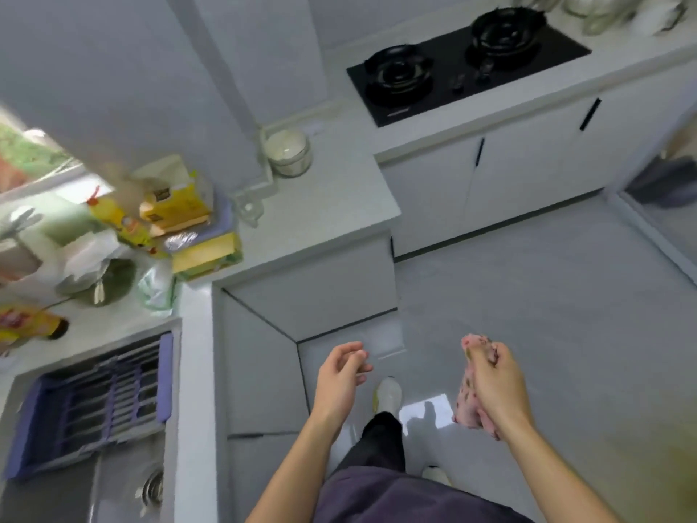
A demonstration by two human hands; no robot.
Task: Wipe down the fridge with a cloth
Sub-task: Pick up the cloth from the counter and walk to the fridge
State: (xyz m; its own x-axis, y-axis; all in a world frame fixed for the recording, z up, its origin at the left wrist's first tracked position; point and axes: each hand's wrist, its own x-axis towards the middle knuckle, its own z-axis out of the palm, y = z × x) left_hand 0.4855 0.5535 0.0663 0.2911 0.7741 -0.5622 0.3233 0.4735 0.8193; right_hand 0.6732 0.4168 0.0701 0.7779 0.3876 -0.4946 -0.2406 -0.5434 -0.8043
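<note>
A pink patterned cloth (467, 403) hangs bunched from my right hand (498, 383), which grips it at waist height over the grey floor. Part of the cloth pokes out above my fingers. My left hand (341, 375) hovers to the left of it, fingers loosely curled, holding nothing. No fridge is in view.
A white L-shaped counter (324, 205) wraps the left and back. A sink (113, 481) with a purple drying rack (98, 402) is at lower left, bottles and yellow boxes (177, 205) behind it. A black gas hob (464, 66) sits at the back. Grey floor (547, 296) stretches ahead.
</note>
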